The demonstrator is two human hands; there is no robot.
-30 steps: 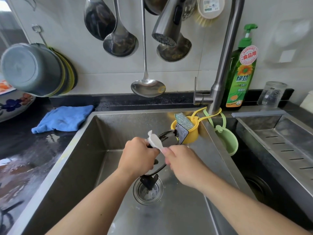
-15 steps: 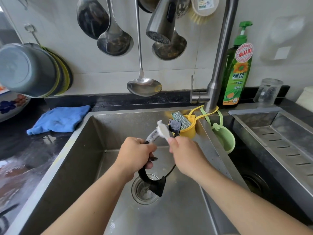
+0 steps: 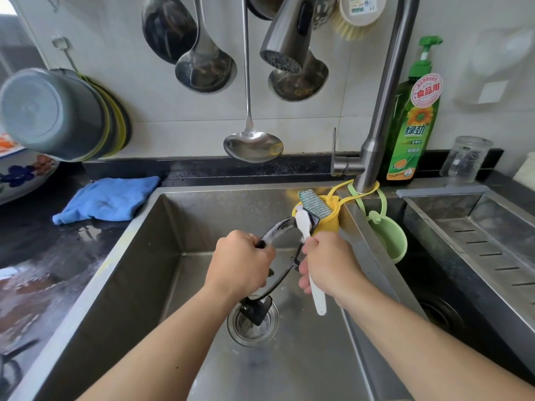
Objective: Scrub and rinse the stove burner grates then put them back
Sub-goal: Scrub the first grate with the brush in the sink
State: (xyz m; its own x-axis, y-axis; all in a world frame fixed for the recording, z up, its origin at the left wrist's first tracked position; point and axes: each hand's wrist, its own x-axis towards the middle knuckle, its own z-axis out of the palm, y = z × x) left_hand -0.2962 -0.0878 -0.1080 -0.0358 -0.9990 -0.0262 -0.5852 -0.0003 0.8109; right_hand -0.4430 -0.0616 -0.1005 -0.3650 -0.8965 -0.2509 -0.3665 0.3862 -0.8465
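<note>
Fingers [image 3: 262, 247] grip black grate [image 3: 278, 231] — sudsy, w/ white brush [image 3: 304, 224] scrubbing.

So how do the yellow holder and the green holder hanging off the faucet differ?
The yellow holder hangs inside the main sink and holds a scrub pad; the green holder hangs to its right, over the divider, and nothing shows in it. Both are looped around the faucet base by their own straps.

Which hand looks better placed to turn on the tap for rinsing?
Right, probably. The right hand is nearer the tap lever, though it holds the brush. The left hand steadies the grate.
</note>
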